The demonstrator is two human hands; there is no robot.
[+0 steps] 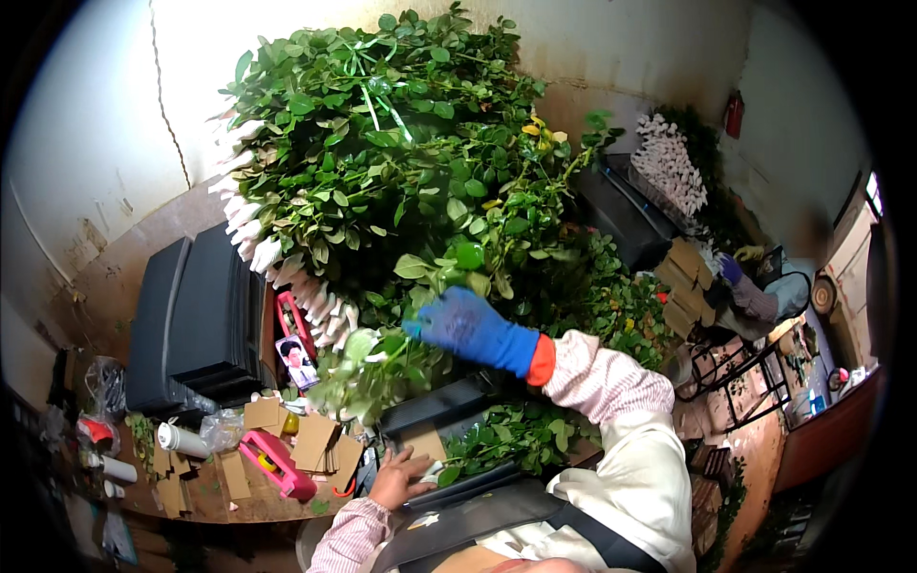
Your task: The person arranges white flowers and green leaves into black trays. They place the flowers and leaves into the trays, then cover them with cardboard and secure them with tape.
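Note:
My right hand (473,332), in a blue glove with an orange cuff, reaches left over the greenery. It seems closed on a leafy rose stem (382,374), whose leaves hang blurred below the fingers; the exact grip is hidden. My bare left hand (401,479) rests with its fingers stretched out at the left end of a dark tray (468,485), beside a brown cardboard piece (426,442). Small white bits show at its fingertips. Leafy stems (516,435) lie in the tray. Behind rises a large heap of rose stems (401,162), many heads in white sleeves (244,220).
Stacked black boxes (196,325) stand at the left. On the wooden table (215,508) lie cardboard pieces (315,442), a pink tape dispenser (277,463), a white bottle (183,439) and a phone (296,361). Another person (788,286) works at the far right near white-sleeved flowers (669,170).

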